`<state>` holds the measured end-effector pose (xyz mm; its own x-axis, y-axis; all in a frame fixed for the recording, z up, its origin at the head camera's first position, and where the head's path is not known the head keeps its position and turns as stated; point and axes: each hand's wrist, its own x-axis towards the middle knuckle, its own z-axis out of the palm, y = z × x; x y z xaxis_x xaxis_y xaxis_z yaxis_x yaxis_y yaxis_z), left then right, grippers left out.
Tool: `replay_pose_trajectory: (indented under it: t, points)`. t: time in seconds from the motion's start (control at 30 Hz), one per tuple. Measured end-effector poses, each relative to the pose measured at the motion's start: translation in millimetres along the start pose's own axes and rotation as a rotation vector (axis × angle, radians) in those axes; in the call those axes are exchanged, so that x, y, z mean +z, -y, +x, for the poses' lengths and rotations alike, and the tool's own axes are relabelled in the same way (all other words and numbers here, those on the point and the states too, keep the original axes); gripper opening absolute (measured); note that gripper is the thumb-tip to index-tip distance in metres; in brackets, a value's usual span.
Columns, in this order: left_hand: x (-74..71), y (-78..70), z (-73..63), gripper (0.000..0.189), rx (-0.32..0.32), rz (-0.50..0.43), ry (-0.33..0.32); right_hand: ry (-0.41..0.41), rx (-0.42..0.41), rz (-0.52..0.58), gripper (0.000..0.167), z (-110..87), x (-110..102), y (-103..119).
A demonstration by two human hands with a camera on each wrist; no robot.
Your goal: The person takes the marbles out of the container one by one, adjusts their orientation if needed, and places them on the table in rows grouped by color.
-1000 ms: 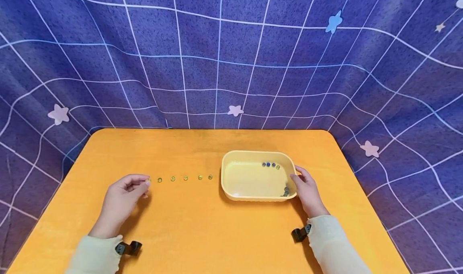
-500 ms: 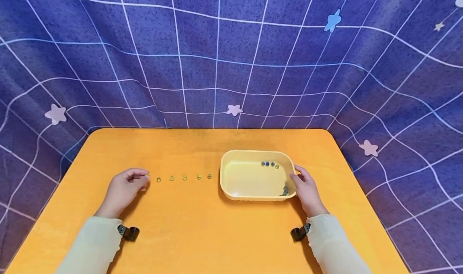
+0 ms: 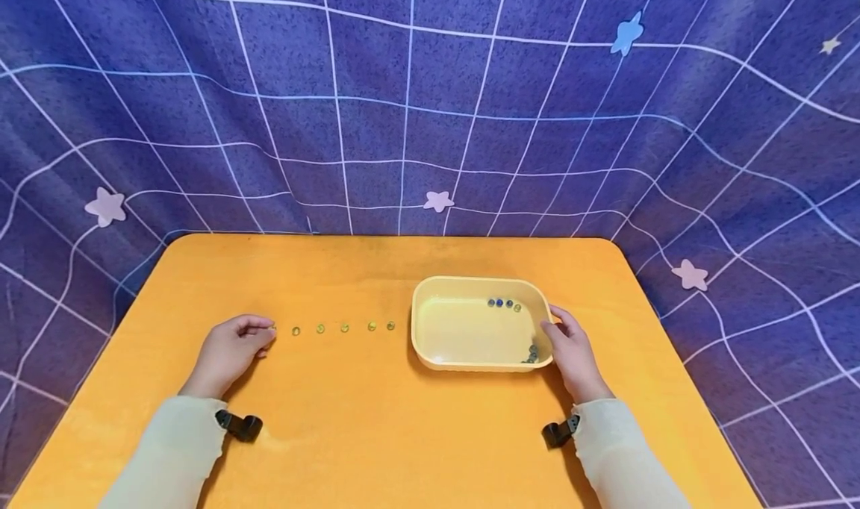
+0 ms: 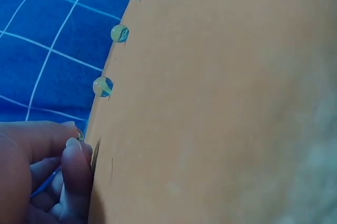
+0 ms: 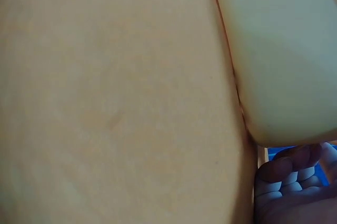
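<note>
At the left end of a row of marbles, my left hand (image 3: 227, 352) pinches a small glass marble (image 4: 79, 135) between thumb and index finger, mostly covered by the fingertips. The rest of the row, several clear yellowish marbles (image 3: 345, 328), runs rightward toward a yellow plastic basin (image 3: 430, 360). My right hand (image 3: 574, 356) grips the basin's right end, thumb over the rim and fingers against the outside. Inside the basin, several marbles (image 3: 499, 303) lie along the far wall, blue ones and a yellowish one. More dark marbles (image 3: 533, 352) sit in the near right corner.
An orange cloth-covered table (image 3: 376, 434) lies under everything. A blue curtain (image 3: 376, 136) with grid lines and stars hangs behind the table and along its sides. Black straps (image 3: 242, 425) with small devices sit on both wrists.
My left hand and forearm have shifted slightly forward, away from me, with the marble still between the fingertips. The right hand and the basin stay in place.
</note>
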<state>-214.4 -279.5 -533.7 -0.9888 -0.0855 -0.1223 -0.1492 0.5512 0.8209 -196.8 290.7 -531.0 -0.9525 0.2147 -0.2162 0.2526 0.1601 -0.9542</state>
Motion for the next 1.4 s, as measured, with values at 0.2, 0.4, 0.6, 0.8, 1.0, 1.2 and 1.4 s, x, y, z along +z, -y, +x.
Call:
replay_pose_trajectory:
  t: [0.2,0.4,0.6,0.8,1.0,1.2,1.4]
  points:
    - [-0.1,-4.0,2.6,0.035,-0.023,0.04,0.013,-0.002,-0.004,0.01,0.046,0.0,0.2,-0.1]
    - [2.6,-4.8,2.4,0.032,-0.048,0.084,0.016,-0.005,0.003,0.003,0.045,1.1,-0.4,-0.3]
    - [5.0,-4.2,4.3,0.031,-0.036,0.094,0.013,-0.016,0.0,0.0,0.045,-0.3,-1.7,1.0]
    - [4.6,-1.1,4.4,0.032,-0.045,0.106,0.006,0.0,0.019,0.004,0.047,-3.1,-0.8,3.4]
    - [5.0,-1.1,4.2,0.031,-0.033,0.101,0.003,0.009,0.028,0.001,0.048,-3.8,0.1,5.1]
    - [3.9,-2.1,4.2,0.029,-0.023,0.114,0.003,0.009,0.025,-0.001,0.048,-3.0,0.0,4.7]
    - [5.4,-4.5,3.6,0.03,-0.032,0.108,0.005,0.009,0.021,-0.005,0.049,-3.3,-0.3,4.3]
